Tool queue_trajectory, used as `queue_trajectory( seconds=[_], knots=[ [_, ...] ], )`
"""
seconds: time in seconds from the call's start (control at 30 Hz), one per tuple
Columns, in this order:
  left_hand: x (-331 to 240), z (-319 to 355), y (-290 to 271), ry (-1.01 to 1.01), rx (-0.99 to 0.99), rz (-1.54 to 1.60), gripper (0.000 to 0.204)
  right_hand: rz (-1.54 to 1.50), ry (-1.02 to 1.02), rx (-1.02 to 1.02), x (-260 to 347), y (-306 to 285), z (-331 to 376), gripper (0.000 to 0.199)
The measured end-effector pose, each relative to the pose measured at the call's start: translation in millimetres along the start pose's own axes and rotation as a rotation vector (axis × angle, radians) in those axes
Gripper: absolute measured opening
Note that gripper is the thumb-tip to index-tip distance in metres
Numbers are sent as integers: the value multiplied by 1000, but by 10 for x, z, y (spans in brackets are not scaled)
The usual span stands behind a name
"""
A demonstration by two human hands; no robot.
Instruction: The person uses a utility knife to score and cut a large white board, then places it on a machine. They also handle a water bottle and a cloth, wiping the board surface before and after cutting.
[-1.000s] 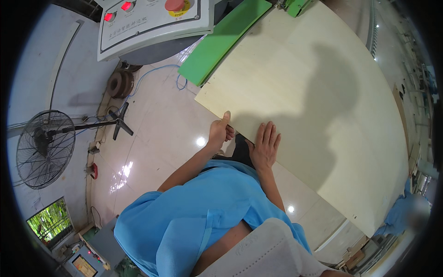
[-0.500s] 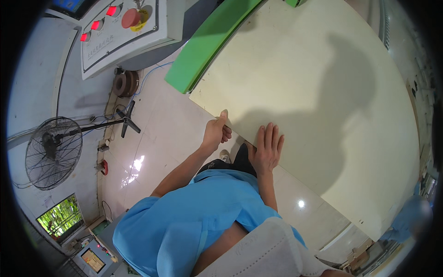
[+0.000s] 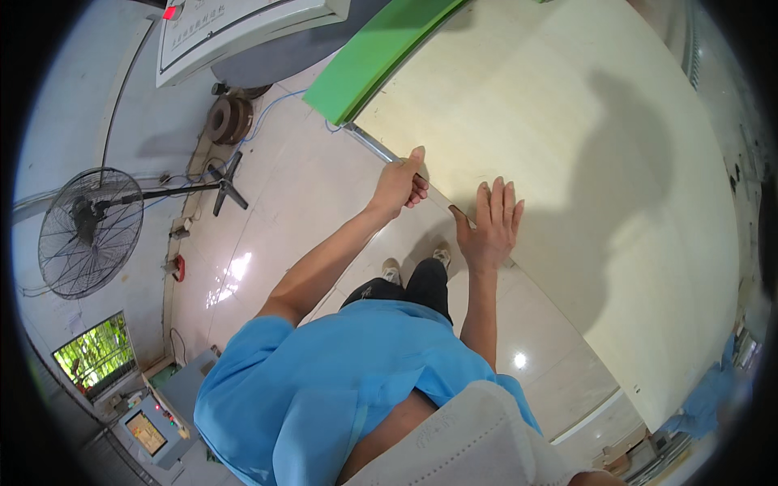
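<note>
A large cream-coloured board [image 3: 519, 121] lies flat in front of me, stretching off to the far right, with a shadow across it. At its near left edge my left hand [image 3: 397, 186] is closed, the thumb over the top and the other fingers curled at the rim below. Further right along that edge rests my right hand [image 3: 488, 235], its fingers stretched out flat on the surface and the thumb lying near the rim. Beyond the left hand, a narrow metal strip [image 3: 373, 143] shows beside the board's corner.
A green rail [image 3: 381, 65] runs along the board's left side. Behind it stands a white control box [image 3: 243, 40]. To the left are a black fan [image 3: 93, 231], brown rings [image 3: 228, 119] and a blue cable. A blue-clad person [image 3: 705, 401] is at the far right.
Both hands have moved forward with the board's edge, away from my body. The metal strip beside the board's corner has come into sight. The view has shifted, too.
</note>
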State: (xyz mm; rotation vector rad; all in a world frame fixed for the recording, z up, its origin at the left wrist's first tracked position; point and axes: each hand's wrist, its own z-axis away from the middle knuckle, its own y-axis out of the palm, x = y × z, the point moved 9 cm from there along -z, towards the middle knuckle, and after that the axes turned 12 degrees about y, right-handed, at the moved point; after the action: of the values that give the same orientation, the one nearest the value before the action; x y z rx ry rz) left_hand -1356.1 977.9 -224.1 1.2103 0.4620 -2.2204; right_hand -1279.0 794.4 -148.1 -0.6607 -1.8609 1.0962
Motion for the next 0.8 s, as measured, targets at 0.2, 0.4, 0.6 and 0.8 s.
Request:
queue_trajectory(
  seconds=[0.2,0.4,0.6,0.8],
  knots=[
    [-6,6,6,63,-23,18,68,-64,-33,-105,36,-87,29,56],
    [-28,-82,106,157,91,49,63,-30,-4,-93,41,-92,10,56],
    [-590,230,182,805,-148,-677,52,-34,-59,-126,-16,-128,-5,51],
    [-1138,419,746,1576,-118,-820,34,97,111,-390,-139,-305,-293,36]
  ],
)
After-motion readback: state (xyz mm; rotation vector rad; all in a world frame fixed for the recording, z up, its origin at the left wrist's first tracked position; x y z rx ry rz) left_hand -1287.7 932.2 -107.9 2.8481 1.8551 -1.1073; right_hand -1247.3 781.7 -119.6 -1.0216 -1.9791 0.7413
